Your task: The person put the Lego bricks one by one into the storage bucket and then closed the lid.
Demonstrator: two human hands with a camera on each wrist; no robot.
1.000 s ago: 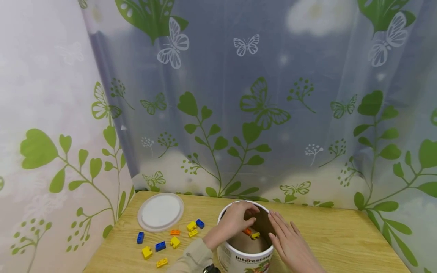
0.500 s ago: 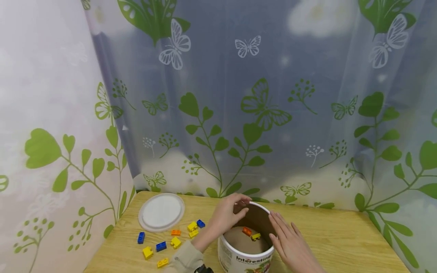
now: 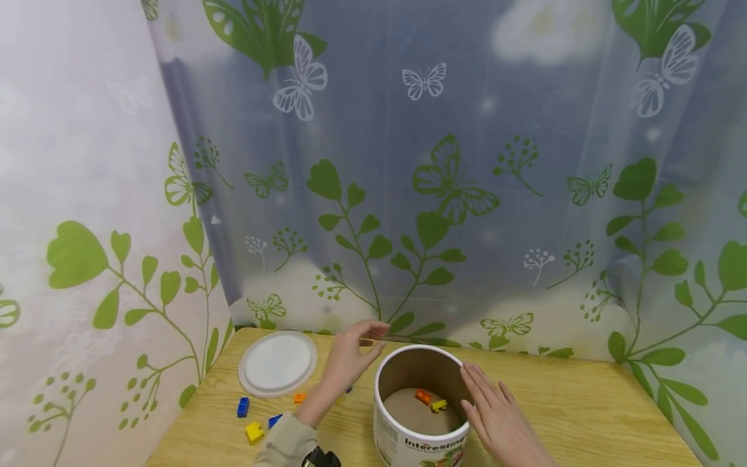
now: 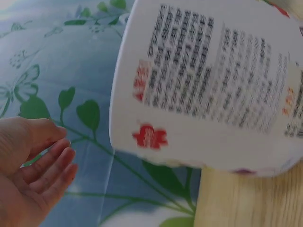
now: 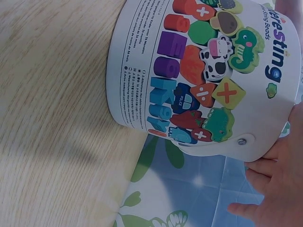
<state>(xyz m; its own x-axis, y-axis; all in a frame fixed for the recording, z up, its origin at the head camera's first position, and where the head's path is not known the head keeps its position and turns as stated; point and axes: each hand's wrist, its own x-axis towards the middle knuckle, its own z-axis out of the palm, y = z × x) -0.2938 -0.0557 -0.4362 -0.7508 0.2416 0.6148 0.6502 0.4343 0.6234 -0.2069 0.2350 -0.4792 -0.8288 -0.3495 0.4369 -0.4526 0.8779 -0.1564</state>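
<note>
A white bucket [image 3: 392, 443] with printed lettering stands upright on the table, its top uncovered. At its bottom lie an orange toy brick [image 3: 423, 396] and a yellow toy brick [image 3: 438, 406]. My left hand [image 3: 349, 359] hovers left of the bucket, fingers loosely bent and nothing visible in them; in the left wrist view that hand [image 4: 38, 165] is apart from the bucket wall [image 4: 189, 127]. My right hand [image 3: 496, 412] rests on the bucket's right rim with straight fingers. The right wrist view shows this hand [image 5: 274, 184] against the bucket's upper side.
A round white lid [image 3: 277, 363] lies at the table's [image 3: 583, 415] back left. In front of it are a blue brick [image 3: 243, 407], a yellow brick [image 3: 254, 432] and an orange brick [image 3: 299, 397]; my left arm covers others. A patterned curtain [image 3: 373, 162] hangs behind.
My left hand has risen out of the bucket and moved left past its rim, uncovering the bricks inside. Its forearm now covers several loose bricks. My right hand has stayed on the rim.
</note>
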